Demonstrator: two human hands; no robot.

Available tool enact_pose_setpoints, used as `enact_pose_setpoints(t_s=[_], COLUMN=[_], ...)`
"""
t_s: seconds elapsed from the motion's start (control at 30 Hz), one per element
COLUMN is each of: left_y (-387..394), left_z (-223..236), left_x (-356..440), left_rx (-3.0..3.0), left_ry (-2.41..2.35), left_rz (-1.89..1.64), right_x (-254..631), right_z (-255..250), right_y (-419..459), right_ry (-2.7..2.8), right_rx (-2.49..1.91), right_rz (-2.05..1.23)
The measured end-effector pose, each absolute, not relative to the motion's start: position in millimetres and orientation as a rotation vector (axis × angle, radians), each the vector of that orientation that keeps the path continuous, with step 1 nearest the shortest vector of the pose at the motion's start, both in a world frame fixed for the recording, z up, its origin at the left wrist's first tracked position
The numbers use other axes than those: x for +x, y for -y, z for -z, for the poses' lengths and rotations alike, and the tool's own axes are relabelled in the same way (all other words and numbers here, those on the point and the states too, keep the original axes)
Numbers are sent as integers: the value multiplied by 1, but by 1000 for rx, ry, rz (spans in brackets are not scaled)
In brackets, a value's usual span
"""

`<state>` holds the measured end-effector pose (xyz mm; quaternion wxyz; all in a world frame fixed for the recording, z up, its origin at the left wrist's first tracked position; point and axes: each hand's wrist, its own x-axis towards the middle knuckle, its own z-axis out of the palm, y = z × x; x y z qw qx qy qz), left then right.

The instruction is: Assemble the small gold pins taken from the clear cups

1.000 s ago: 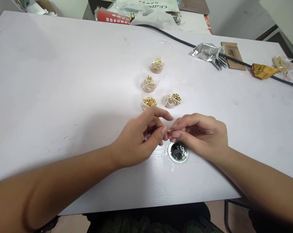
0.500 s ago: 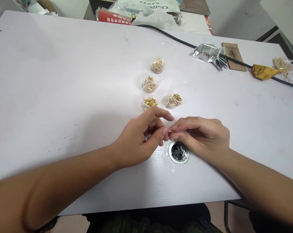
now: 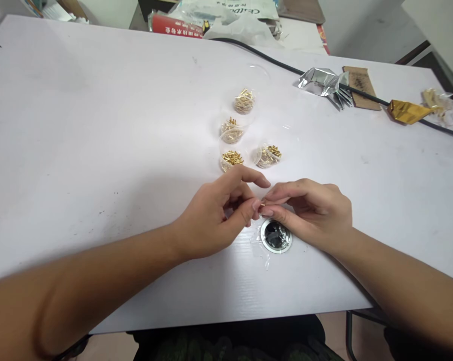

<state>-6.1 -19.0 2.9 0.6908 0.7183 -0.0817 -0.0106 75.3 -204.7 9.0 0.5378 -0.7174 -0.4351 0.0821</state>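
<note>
A tiny gold-coloured metal pin (image 3: 263, 204) sits between the fingertips of both hands, mostly covered by them. My left hand (image 3: 226, 213) pinches one end between thumb and a finger, its index finger stretched out above. From the other side, the thumb and index finger of my right hand (image 3: 311, 213) close on the pin. Just below the fingertips is a round dark hole with a pale ring (image 3: 276, 235), crossed by clear tape. Beyond my left hand stands a clear cup of gold pins (image 3: 232, 159), its front partly hidden by the hand.
More clear cups of gold pins stand further back: one cup (image 3: 269, 155) to the right, another (image 3: 231, 131) and the farthest (image 3: 244, 102). A black cable (image 3: 266, 59) runs across the back right, past silver foil (image 3: 320, 81), a brown board (image 3: 362, 87) and gold foil (image 3: 409, 111).
My right hand has shifted very slightly left and its fingers have adjusted on the pin. My left hand stays nearly in place.
</note>
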Motion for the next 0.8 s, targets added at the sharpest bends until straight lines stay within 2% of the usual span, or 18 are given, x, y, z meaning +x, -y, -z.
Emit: enact_pose_setpoints(t_s=[0.4, 0.8], left_y=[17, 18], left_z=[-2, -3], left_x=[-7, -7], left_rx=[1636, 1603], left_ry=[188, 190], left_rz=[68, 86], right_x=[84, 83], right_z=[-8, -7], right_y=[204, 205], right_ry=[1114, 969], right_rx=[-1652, -1629], right_rz=[-282, -454])
